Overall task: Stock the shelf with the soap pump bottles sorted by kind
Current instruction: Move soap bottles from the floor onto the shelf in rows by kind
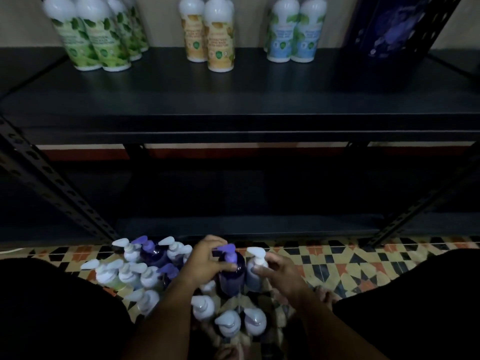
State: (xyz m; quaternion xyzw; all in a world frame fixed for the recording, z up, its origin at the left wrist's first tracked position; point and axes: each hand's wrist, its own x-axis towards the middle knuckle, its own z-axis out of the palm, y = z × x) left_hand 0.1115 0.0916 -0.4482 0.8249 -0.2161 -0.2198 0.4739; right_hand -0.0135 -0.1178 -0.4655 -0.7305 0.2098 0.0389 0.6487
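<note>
Left hand (207, 258) grips purple bottle (232, 275); right hand (279, 272) pinches grey bottle (255, 272) (both on floor).

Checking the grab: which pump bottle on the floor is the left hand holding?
The dark purple bottle with the purple pump, gripped by the left hand; its grey neighbour has a white pump.

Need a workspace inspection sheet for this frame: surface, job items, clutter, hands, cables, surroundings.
Surface: patterned tile floor; dark metal shelf above it.
Job's things: pump bottles clustered on the floor; purple-pump bottle and white-pump bottle side by side between the hands.
Clutter: green-label bottles, yellow-label bottles, blue-label bottles and a dark blue pack on the shelf.
Grippers: left hand grips the purple-pump bottle; right hand touches the white-pump bottle, grip unclear.
Cables: nothing seen.
Surroundings: pale wall behind; dim light.
</note>
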